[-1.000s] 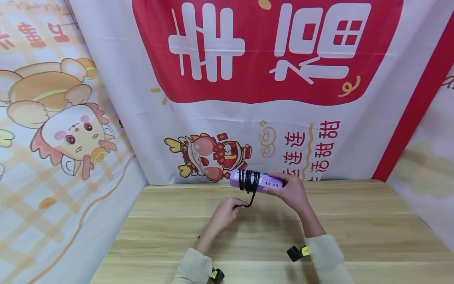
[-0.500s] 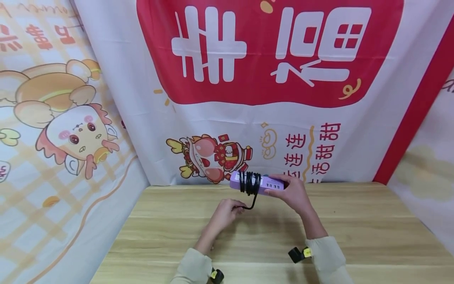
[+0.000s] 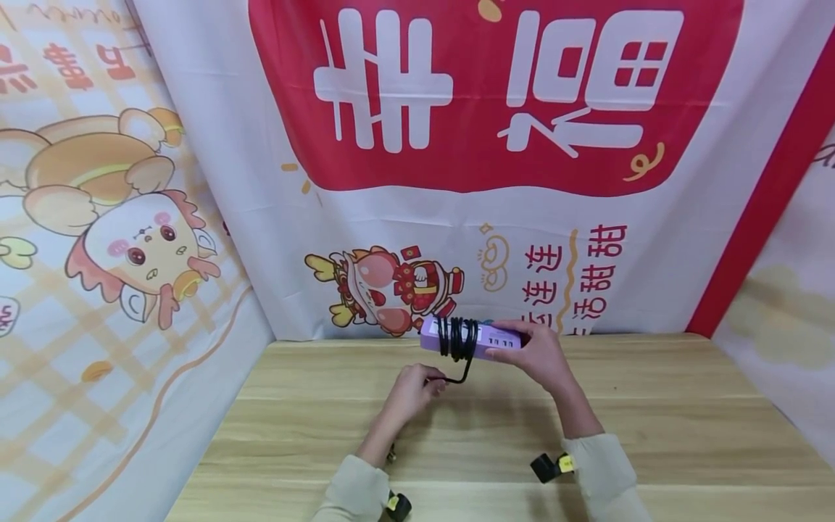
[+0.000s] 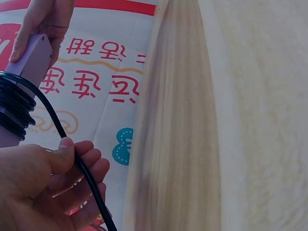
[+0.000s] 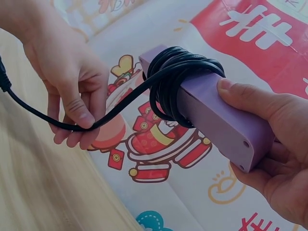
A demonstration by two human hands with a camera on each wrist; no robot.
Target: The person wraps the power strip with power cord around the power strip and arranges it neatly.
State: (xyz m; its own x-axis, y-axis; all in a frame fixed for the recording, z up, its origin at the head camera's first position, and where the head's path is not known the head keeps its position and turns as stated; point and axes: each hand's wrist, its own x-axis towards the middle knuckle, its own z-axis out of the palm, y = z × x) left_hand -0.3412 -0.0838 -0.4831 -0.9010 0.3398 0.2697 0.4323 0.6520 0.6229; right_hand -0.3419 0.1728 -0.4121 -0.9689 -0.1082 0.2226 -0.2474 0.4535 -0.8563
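A purple power strip [image 3: 496,344] is held up over the far edge of the table, its row of ports facing the head camera. Black cable [image 3: 459,339] is wound several times around its middle. My right hand [image 3: 538,355] grips the strip's right end, thumb on one side and fingers on the other in the right wrist view. My left hand [image 3: 409,391] pinches the loose length of cable [image 4: 87,178] between thumb and fingers, below and left of the strip. Past that hand, a thicker black cable end [image 5: 4,77] shows at the right wrist view's left edge, partly cut off.
A wood-grain table [image 3: 313,435] lies beneath both hands. A white and red printed cloth [image 3: 274,217] hangs directly behind its far edge. Another printed cloth [image 3: 163,370] hangs at the left side. Black wrist devices [image 3: 543,467] sit by the sleeves.
My left hand has shifted slightly left, still pinching the cable. The strip and my right hand stay almost in place, with the windings looking the same.
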